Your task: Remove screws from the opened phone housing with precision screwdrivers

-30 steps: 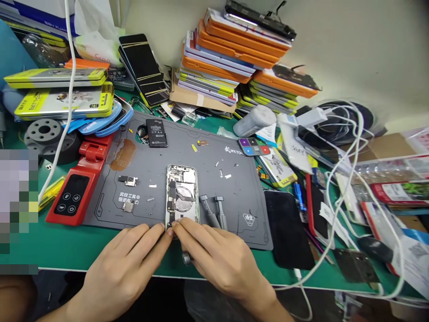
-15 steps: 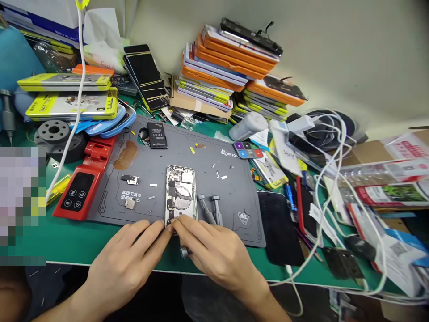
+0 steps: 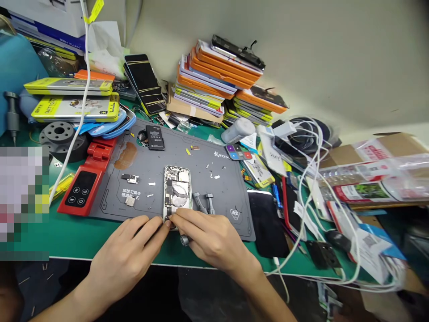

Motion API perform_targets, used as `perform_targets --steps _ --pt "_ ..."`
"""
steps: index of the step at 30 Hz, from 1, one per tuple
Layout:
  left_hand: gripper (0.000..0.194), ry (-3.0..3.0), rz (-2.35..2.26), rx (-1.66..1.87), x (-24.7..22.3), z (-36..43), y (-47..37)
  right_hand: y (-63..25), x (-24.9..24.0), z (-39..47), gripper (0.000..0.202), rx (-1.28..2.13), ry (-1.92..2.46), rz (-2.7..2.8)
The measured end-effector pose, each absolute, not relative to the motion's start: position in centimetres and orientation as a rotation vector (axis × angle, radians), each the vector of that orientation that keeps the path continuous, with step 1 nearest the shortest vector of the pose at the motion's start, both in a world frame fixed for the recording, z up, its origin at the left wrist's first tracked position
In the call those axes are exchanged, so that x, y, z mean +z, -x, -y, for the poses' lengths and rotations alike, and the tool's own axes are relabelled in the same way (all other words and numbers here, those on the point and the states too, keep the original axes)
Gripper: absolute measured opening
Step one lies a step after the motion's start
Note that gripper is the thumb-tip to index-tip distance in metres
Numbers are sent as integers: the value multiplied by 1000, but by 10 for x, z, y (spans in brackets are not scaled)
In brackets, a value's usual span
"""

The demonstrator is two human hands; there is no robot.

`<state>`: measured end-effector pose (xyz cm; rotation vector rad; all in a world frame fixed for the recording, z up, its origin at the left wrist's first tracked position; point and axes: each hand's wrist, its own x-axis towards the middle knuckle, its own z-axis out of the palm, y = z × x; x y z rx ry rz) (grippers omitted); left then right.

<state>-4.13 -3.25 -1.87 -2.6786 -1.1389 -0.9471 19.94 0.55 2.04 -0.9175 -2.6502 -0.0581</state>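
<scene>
An opened phone body (image 3: 177, 192) with its inner parts exposed lies upright at the front edge of a grey mat (image 3: 208, 179). My left hand (image 3: 127, 255) has its fingers closed at the phone's lower left corner. From the right, my right hand (image 3: 211, 239) pinches at the phone's bottom edge, its fingertips meeting those of my left hand. Whatever sits between the fingertips is too small to make out. Two grey screwdrivers (image 3: 210, 203) lie right of the phone, and another tool end (image 3: 184, 240) shows under my right hand. A black battery (image 3: 155, 137) rests behind, on the mat.
A red device (image 3: 79, 190) stands at the mat's left. Small metal parts (image 3: 130, 179) are scattered over the mat. Stacked orange boxes (image 3: 224, 67) rise at the back. A black phone (image 3: 268, 223), white cables (image 3: 318, 179) and packets crowd the right side.
The camera view has shifted, so the right side of the bench appears further left. Both hands remain at the phone's bottom edge, with only slight finger movement.
</scene>
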Motion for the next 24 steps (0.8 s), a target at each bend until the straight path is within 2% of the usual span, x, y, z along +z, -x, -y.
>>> perform_targets --steps 5,8,10,13,17,19,24 --pt "32 2668 1145 -947 -21 34 42 -203 25 0 34 46 957 2584" --pt "33 2660 1154 -950 -23 35 42 -218 27 2 35 232 1193 2154" --pt "35 2652 1143 -945 -24 36 41 -230 24 1 57 311 1387 1785" --pt "35 2619 1126 -998 -22 38 41 -239 12 0 67 395 1336 1543" --pt "27 2549 1268 -1157 -7 37 48 -237 -9 9 66 220 1377 1440" --pt "24 2413 1394 -1049 1 33 56 -238 -18 14 62 100 1409 1433" --pt "26 2429 1302 -782 7 13 68 -247 -34 21 65 -42 1482 1411"
